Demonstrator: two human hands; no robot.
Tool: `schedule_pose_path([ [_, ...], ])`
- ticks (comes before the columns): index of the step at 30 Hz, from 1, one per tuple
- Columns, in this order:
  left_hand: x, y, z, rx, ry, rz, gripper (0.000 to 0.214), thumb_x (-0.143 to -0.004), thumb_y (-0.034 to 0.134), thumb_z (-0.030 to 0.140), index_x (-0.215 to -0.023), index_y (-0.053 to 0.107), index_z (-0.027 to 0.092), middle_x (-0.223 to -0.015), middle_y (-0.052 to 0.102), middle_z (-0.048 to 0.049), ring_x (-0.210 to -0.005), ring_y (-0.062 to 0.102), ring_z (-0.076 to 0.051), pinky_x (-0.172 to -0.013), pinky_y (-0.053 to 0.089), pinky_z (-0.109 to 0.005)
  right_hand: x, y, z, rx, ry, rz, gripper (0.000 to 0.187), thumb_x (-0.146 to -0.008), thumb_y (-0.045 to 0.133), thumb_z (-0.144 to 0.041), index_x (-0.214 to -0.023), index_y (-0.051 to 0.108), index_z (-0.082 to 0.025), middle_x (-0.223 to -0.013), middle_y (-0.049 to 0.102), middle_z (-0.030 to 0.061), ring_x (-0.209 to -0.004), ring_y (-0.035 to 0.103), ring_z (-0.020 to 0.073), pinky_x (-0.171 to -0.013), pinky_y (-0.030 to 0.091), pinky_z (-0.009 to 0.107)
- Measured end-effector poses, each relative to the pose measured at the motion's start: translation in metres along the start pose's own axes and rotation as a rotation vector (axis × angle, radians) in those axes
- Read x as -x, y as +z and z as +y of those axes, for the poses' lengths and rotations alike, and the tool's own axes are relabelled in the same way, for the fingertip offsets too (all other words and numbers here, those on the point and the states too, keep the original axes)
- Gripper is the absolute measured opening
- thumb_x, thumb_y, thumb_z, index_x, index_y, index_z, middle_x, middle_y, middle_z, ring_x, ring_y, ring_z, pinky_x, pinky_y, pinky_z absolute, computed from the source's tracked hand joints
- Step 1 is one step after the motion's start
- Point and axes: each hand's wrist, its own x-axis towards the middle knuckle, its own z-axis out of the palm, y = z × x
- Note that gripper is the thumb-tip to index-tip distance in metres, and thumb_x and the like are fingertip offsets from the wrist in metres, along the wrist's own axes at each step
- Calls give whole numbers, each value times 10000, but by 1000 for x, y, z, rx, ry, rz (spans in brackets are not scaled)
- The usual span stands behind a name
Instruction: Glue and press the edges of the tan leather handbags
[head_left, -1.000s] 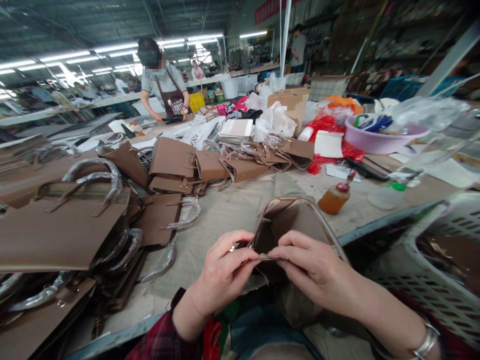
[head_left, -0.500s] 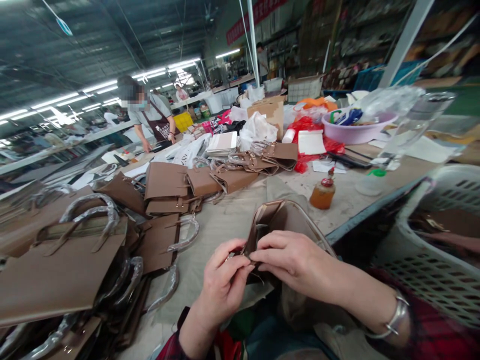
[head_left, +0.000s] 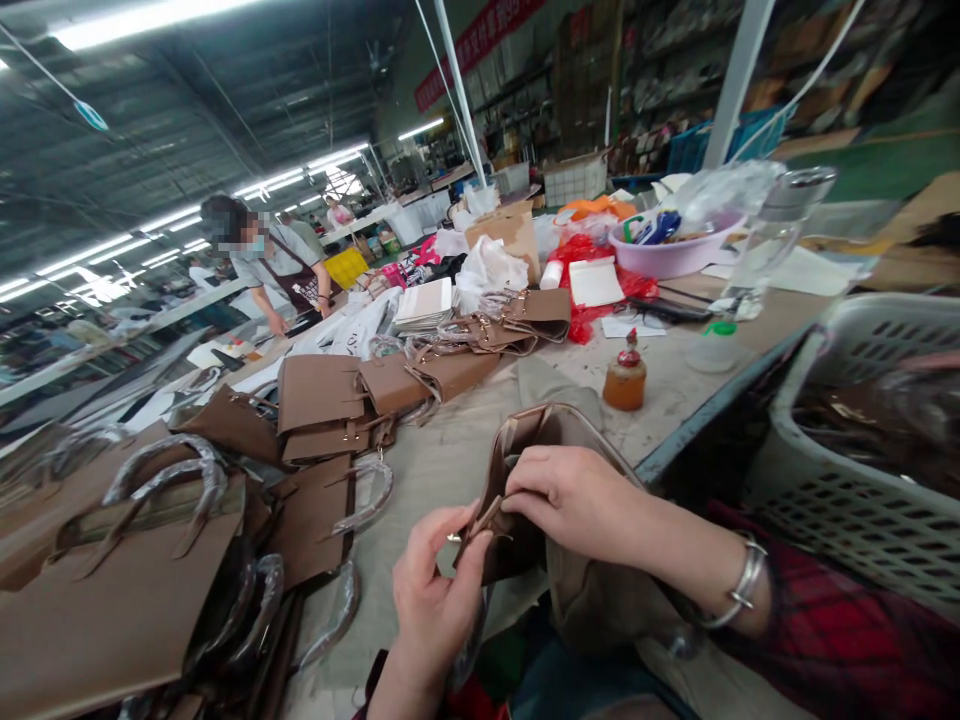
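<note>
Brown bag [head_left: 544,428] is held tilted at the near edge of the bench [head_left: 675,400], its mouth open. The left hand [head_left: 435,590] is clamped on the bag's left rim, thumb on one side and fingers on the other. The right hand [head_left: 581,495] reaches across the mouth with its thumb and forefinger pinched together on the same stretch of rim, just beside the left fingertips; it hides much of the opening. A bangle [head_left: 746,580] circles the right wrist.

Grey cloth [head_left: 420,470] covers the bench just beyond the bag. To the right, close to the near edge, stands an amber bottle [head_left: 625,380] with a red top, and past it a clear tub [head_left: 712,352] with a green lid. A pale basket [head_left: 787,410], holding brown pieces, is off the bench, just beside its near edge.

On the left, a heap of bags [head_left: 127,590] with film-wrapped handles crowds the bench, some handles jutting onto the cloth. Smaller bags [head_left: 465,370] lie in a row across the middle. Behind that row sit a stack of cards [head_left: 424,303], a white plastic bag [head_left: 491,270], a carton [head_left: 510,235], red plastic [head_left: 581,325] and a lilac basin [head_left: 667,262]. Farther off, a co-worker [head_left: 277,265] in an apron bends over the bench.
</note>
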Motion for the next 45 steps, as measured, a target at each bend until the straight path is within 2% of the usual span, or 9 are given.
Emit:
schedule_pose_path([
  [3, 3, 2, -2, -26, -30, 40, 351, -873, 676, 193, -1204, 560, 192, -1055, 672, -56, -977, 662, -164, -920, 545, -286, -1, 3, 2, -10, -14, 37, 156, -913, 583, -271, -809, 656, -180, -824, 614, 0, -772, 549, 118, -687, 374, 258],
  [8, -6, 0, 0, -50, 160, -1, 275, -861, 647, 72, -1112, 621, 183, -1092, 667, -68, -1004, 651, -168, -897, 561, -280, 5, 0, 7, -67, -173, 23, 88, -942, 521, -212, -909, 601, -191, -823, 565, -10, -741, 500, 105, -651, 353, 247],
  [11, -9, -3, 0, -49, 223, -22, 284, -838, 632, -3, -1068, 640, 163, -1197, 624, -102, -1075, 628, -187, -916, 562, -300, 9, -4, 9, -23, -308, -20, 228, -980, 417, -190, -1054, 630, -218, -861, 549, 16, -784, 501, 120, -690, 374, 251],
  [16, -7, -4, -1, -49, 264, -42, 332, -810, 638, -45, -1057, 668, 176, -1328, 534, -121, -1128, 606, -215, -942, 562, -342, 15, -5, 14, 29, -387, -13, 309, -926, 459, -120, -1155, 632, -233, -877, 555, 29, -802, 507, 136, -687, 383, 262],
  [21, -10, -3, 3, -111, 267, -62, 354, -830, 649, -3, -1125, 667, 192, -1254, 589, -105, -1116, 602, -196, -947, 549, -308, 17, -3, 14, -13, -366, 20, 305, -969, 433, -173, -1203, 626, -199, -888, 587, 47, -800, 530, 134, -683, 406, 261],
  [26, -13, 0, 7, -89, 199, -74, 231, -847, 655, 45, -1042, 667, 167, -1197, 610, -98, -1087, 606, -184, -948, 541, -300, 20, -2, 11, -150, -271, -6, 243, -967, 481, -210, -1151, 638, -182, -924, 612, 39, -826, 557, 117, -729, 431, 246],
  [33, -18, -1, 15, -42, 173, -131, 132, -861, 613, 57, -916, 654, 169, -1172, 596, -93, -1053, 589, -174, -889, 525, -285, 20, -5, 13, -188, -205, -23, 179, -948, 512, -213, -995, 679, -168, -877, 612, 33, -806, 562, 117, -710, 421, 244],
  [41, -17, -1, 15, -70, 171, -182, 140, -889, 554, 53, -947, 624, 159, -1226, 581, -97, -1098, 578, -170, -944, 489, -283, 12, -9, 9, -48, -150, -101, 139, -954, 478, -213, -918, 610, -185, -890, 567, 18, -805, 524, 132, -697, 391, 270],
  [45, -17, 0, 13, -82, 180, -168, 149, -897, 542, 58, -965, 623, 163, -1230, 577, -97, -1105, 579, -177, -933, 500, -286, 10, -10, 6, -86, -175, -114, 135, -935, 533, -223, -1049, 599, -194, -1001, 599, 23, -900, 557, 137, -778, 424, 263],
])
